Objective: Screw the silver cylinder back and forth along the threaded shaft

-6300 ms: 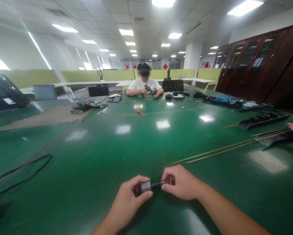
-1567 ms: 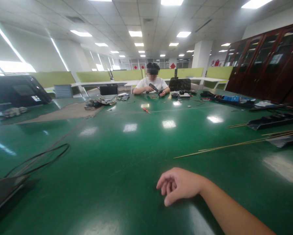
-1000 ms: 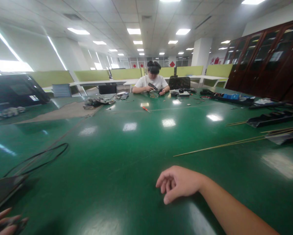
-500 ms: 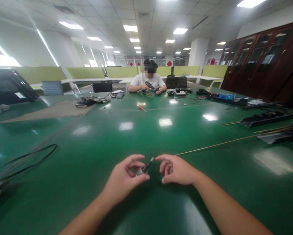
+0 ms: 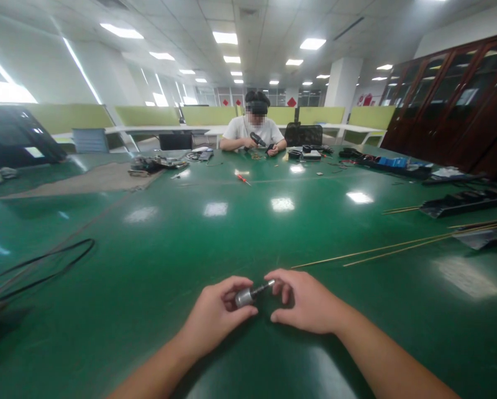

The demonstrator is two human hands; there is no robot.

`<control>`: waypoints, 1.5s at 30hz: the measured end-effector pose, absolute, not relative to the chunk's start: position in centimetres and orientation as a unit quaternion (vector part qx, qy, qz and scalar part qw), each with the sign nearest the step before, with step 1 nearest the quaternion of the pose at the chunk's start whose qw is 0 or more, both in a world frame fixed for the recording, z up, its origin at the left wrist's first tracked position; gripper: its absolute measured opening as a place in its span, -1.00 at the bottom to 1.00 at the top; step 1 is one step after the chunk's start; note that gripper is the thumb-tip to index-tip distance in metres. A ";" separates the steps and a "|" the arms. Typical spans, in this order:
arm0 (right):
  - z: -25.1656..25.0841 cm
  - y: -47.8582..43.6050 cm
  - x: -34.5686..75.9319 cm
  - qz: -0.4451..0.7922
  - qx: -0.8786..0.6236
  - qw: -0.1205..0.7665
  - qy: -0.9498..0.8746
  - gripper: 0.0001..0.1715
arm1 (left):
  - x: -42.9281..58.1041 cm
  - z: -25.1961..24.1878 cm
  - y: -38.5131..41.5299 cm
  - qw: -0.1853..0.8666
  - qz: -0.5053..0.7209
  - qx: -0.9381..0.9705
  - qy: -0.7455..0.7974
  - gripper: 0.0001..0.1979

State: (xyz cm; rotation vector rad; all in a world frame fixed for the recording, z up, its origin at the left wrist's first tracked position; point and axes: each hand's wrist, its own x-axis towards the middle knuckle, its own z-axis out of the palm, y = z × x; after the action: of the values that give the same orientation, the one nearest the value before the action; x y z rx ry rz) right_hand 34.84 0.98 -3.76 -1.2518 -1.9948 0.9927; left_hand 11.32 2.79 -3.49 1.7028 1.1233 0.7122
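A small silver cylinder with a thin dark shaft (image 5: pixel 245 297), motor-like in look, lies within the curled fingers of my left hand (image 5: pixel 215 313). Its shaft points right and slightly up, ending in a pale tip. My left index finger and thumb curve around the cylinder's sides, and its exact kind is too small to tell. My right hand (image 5: pixel 306 305) is just right of the shaft, thumb apart from the bent fingers. Its index finger is close to the tip; whether they touch I cannot tell.
Thin brass-coloured rods (image 5: pixel 398 252) stretch from the right across the green table (image 5: pixel 169 238). Dark trays (image 5: pixel 460 202) sit at right. A red screwdriver (image 5: pixel 243 179) lies farther off. Opposite, a person (image 5: pixel 254 130) holds a dark power tool. A black cable (image 5: pixel 77 255) loops at left.
The cylinder's shaft has swung from pointing steeply up to lying nearer level, toward my right hand. A hand at the right edge has left view, and a second brass rod now reaches farther onto the table.
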 end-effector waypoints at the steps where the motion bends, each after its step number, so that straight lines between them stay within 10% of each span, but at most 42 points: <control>1: -3.7 1.0 34.8 0.370 -0.469 0.288 -0.749 -0.26 | 11.4 -3.5 2.8 0.477 0.289 0.690 0.462 -0.63; 45: -3.2 0.2 34.3 0.326 -0.436 0.284 -0.789 -0.72 | 11.8 -3.2 1.8 0.398 0.224 0.779 0.430 -0.81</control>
State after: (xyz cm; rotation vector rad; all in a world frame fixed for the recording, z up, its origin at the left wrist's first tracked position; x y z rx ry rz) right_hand 34.29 0.16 -3.17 -1.1674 -2.1117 0.8719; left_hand 11.83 1.83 -3.19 1.9713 1.0883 0.5677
